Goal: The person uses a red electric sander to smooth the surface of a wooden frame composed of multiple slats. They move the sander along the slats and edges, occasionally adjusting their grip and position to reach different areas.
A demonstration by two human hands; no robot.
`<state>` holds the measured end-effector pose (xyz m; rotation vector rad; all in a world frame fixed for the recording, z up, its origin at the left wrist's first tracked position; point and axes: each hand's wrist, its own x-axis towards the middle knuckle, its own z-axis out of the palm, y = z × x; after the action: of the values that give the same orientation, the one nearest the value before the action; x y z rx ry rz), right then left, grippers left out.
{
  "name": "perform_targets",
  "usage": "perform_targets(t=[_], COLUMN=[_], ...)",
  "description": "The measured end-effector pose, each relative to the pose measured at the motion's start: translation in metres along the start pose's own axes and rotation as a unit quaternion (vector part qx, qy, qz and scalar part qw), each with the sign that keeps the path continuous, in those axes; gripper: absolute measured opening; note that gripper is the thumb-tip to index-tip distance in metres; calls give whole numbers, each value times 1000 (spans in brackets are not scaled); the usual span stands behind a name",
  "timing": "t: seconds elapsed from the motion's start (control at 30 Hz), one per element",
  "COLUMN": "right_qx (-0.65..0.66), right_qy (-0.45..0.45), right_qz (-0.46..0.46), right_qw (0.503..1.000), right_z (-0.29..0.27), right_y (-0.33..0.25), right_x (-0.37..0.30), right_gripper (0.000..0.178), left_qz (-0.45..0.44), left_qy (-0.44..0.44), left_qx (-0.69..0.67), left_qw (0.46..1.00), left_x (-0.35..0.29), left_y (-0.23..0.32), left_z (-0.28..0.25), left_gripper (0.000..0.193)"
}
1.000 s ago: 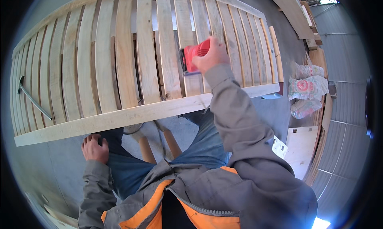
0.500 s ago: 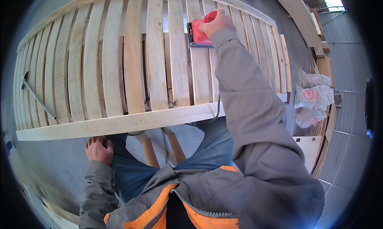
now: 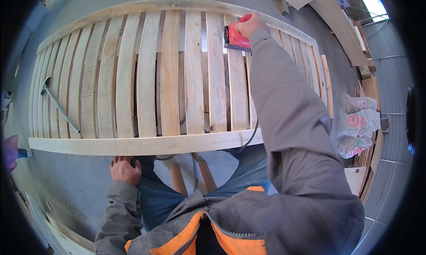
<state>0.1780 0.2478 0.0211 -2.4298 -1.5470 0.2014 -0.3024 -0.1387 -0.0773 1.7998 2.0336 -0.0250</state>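
Note:
My right hand [image 3: 251, 25] is closed around a red electric sander [image 3: 238, 36], reached out toward the far side of a slatted wooden frame [image 3: 146, 146]. The sander's base rests on the pale slats, close to the far rail. Its dark cord [image 3: 254, 135] shows beside my sleeve and crosses the near rail. My left hand [image 3: 125, 170] is low at the near rail, by my left knee, with its thumb apart from the fingers. The rail hides its fingertips, and no held object shows there. On the left slats lies a hammer [image 3: 61, 106] with a metal handle.
White bags with red print [image 3: 358, 123] are at the right, near stacked boards and a grey corrugated wall [image 3: 392, 108]. Large wooden panels [image 3: 344, 31] lie at the upper right. Two round wooden legs [image 3: 178, 179] show between my knees.
The sander has moved a little away from me along the slats, nearer the far rail. The whole view has shifted, so the frame appears lower and farther right. My left hand stays near the rail.

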Motion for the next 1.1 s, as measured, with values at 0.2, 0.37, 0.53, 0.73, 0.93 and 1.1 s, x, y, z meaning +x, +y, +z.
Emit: perform_targets(t=[0.2,0.37,0.53,0.73,0.93,1.1], right_qx=[-10,-30,43,0,-19,-22], right_qy=[-12,-34,-6,11,-21,-9], right_qz=[15,33,-17,2,2,-9], right_qw=[1000,998,999,1000,1000,1000], right_z=[-6,-19,-8,3,1,-8], right_y=[16,23,50,46,53,67], right_x=[-54,-114,-149,-201,-234,-265], right_gripper=[73,62,46,57,79,76], left_qz=[0,-3,6,-14,-20,-2], left_qy=[26,34,10,25,36,51], left_qx=[2,-12,-6,0,-16,-10], left_qw=[1000,999,1000,1000,999,999], left_x=[-5,-13,-14,-21,-29,-31], left_y=[-4,-10,-17,-37,-36,-36], left_z=[10,14,6,4,5,11], left_gripper=[30,32,37,38,38,38])
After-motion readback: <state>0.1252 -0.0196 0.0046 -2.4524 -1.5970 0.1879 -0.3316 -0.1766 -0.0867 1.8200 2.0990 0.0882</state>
